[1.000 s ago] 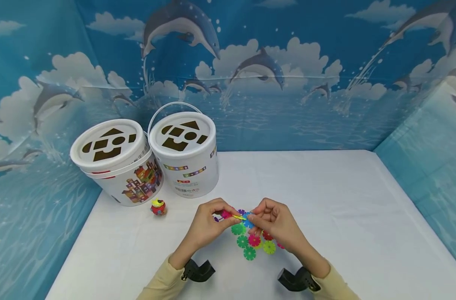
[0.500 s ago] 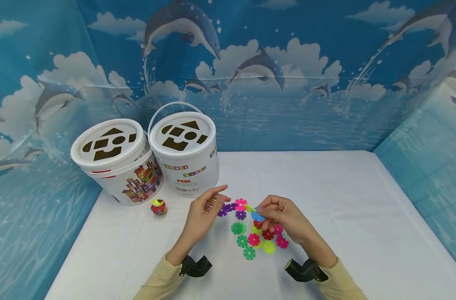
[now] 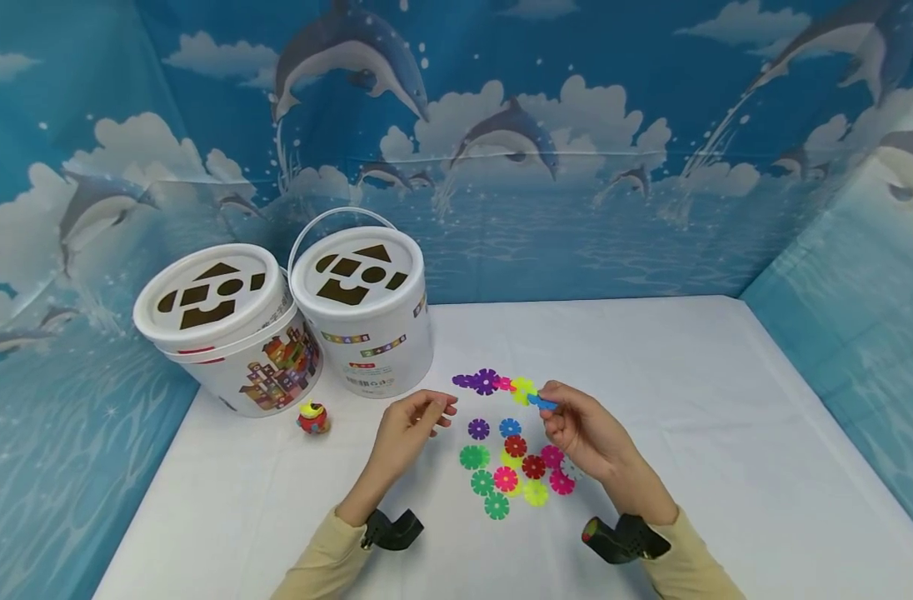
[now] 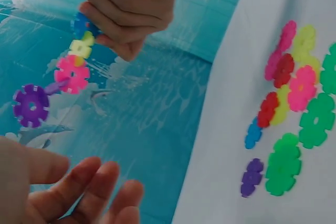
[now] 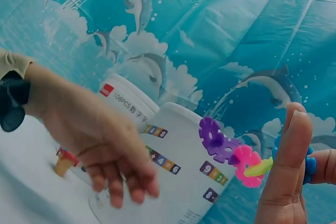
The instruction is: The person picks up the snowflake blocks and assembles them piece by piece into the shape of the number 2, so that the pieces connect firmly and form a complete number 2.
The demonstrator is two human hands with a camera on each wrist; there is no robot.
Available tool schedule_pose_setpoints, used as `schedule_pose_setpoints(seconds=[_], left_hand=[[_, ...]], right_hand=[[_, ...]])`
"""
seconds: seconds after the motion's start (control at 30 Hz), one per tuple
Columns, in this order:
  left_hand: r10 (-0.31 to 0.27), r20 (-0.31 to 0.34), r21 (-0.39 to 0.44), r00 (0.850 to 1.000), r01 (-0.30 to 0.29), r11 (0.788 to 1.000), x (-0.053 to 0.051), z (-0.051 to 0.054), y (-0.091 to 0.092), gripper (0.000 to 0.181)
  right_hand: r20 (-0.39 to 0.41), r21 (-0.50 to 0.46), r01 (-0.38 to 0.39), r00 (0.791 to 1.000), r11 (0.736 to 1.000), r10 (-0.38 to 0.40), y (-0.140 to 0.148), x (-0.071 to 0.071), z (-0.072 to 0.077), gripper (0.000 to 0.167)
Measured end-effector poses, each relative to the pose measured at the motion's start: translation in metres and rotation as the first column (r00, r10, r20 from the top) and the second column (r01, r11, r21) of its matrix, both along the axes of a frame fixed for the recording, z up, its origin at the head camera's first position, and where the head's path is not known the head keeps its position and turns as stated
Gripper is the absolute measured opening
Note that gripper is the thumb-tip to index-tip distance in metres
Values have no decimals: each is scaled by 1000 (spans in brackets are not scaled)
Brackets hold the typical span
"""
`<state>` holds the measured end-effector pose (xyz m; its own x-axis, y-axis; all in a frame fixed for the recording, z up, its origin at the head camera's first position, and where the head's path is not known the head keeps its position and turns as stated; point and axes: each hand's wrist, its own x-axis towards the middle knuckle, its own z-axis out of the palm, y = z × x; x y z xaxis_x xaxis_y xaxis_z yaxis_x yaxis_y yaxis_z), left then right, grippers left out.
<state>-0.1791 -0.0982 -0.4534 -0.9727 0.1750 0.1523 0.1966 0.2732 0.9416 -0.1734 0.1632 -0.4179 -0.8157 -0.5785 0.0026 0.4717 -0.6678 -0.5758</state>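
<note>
My right hand (image 3: 587, 437) pinches the blue notched disc (image 3: 541, 402) at one end of a chain of snowflake discs. From there the chain runs left through a yellow disc (image 3: 522, 390) and a pink disc (image 4: 72, 74) to purple discs (image 3: 486, 382). It is held up above the table. My left hand (image 3: 406, 429) hovers to the left, apart from the chain, its fingers loosely bent around nothing. Below lie loose discs: a purple one (image 3: 478, 429), a blue one (image 3: 510, 427), and several green (image 3: 475, 457), red (image 3: 533, 467), pink and yellow ones.
Two white lidded buckets, a left one (image 3: 231, 371) and a right one (image 3: 377, 354), stand side by side at the back left. A small red and yellow toy figure (image 3: 313, 418) sits before them. A dolphin-print curtain (image 3: 576, 225) borders the white table (image 3: 726, 417).
My left hand has released the chain and drawn back left. The right hand has lifted the chain up and away, uncovering the loose discs beneath.
</note>
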Motion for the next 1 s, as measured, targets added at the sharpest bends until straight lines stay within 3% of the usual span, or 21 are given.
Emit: schedule_pose_setpoints(seconds=[0.13,0.27,0.47,0.6,0.7,0.77,0.9,1.0], left_hand=[[-47,-1,-173,999,46,984,-2,-19,2,16],[-80,17,-280,997,81,957,-1,-39,6,12],[-73,-4,-352,997,67,933,4,-61,10,22],[-74,-39,-381,996,53,923,5,-67,12,31],[-80,-54,-394,995,52,918,6,-69,13,34],[-83,-59,-393,995,53,918,6,-69,14,34],[-83,-67,-390,994,51,920,6,-70,14,30],[-79,-74,-396,994,43,917,5,-70,15,27]], right_hand=[[18,-41,-9,1000,999,10,-1,0,1,30],[4,-20,-1,1000,1000,2,-2,-1,2,27],[-31,22,5,1000,1000,-4,-3,-1,4,27],[-98,54,-5,995,999,10,-3,0,5,29],[-190,137,22,982,990,4,-3,2,6,28],[-265,229,75,964,971,-12,-3,3,8,24],[-413,408,219,910,886,-35,-3,6,11,11],[-480,464,287,877,838,-35,-3,9,13,5]])
